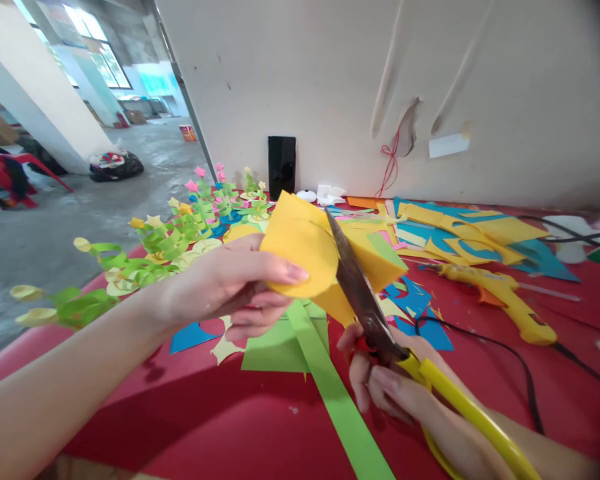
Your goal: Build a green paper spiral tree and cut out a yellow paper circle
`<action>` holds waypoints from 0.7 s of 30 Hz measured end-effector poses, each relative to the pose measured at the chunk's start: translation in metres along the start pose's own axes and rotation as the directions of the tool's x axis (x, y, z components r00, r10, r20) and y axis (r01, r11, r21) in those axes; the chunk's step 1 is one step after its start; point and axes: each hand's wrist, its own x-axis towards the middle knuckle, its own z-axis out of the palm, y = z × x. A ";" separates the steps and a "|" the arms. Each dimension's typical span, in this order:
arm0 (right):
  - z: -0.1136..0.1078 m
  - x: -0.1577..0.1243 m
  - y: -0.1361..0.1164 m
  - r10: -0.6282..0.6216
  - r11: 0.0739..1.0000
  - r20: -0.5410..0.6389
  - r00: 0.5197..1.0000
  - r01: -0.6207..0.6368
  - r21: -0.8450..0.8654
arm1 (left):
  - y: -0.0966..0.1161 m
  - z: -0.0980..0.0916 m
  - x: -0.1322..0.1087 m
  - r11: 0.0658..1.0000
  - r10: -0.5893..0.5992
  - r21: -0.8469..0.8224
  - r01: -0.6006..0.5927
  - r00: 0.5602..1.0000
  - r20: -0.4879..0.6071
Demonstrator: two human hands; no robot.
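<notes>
Yellow paper (300, 243) with a rounded, cut edge is pinched between the thumb and fingers of my left hand (250, 280). My right hand (395, 383) is wrapped round the yellow handles of a pair of scissors (363, 293). The rusty blades point up and lie against the paper's right side, where a partly cut flap sticks out. Below the hands, a long green strip (330, 387) crosses a green sheet (275, 350) on the red table (205, 427).
Curled paper flowers (165, 243) stand at the left. A black phone (282, 165) leans on the wall at the back. Yellow and blue scraps (460, 230) are heaped at the back right, near a yellow glue gun (505, 300) with a black cable.
</notes>
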 end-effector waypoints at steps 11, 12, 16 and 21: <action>-0.001 -0.007 -0.018 -0.108 0.993 -0.281 0.954 0.116 0.012 | -0.007 -0.005 0.011 0.979 0.193 0.095 -0.179 0.966 -0.172; -0.003 -0.005 -0.021 -0.122 0.990 -0.335 0.934 0.137 0.023 | -0.009 -0.004 0.011 0.988 0.123 0.112 -0.110 0.986 -0.114; -0.014 0.004 -0.033 -0.146 0.985 -0.437 0.888 0.170 0.014 | -0.022 0.003 0.014 0.950 -0.250 0.232 0.209 0.954 0.164; -0.022 0.009 -0.023 -0.118 0.991 -0.256 0.959 0.095 -0.097 | -0.037 0.018 0.021 0.901 -0.419 0.290 0.324 0.823 0.384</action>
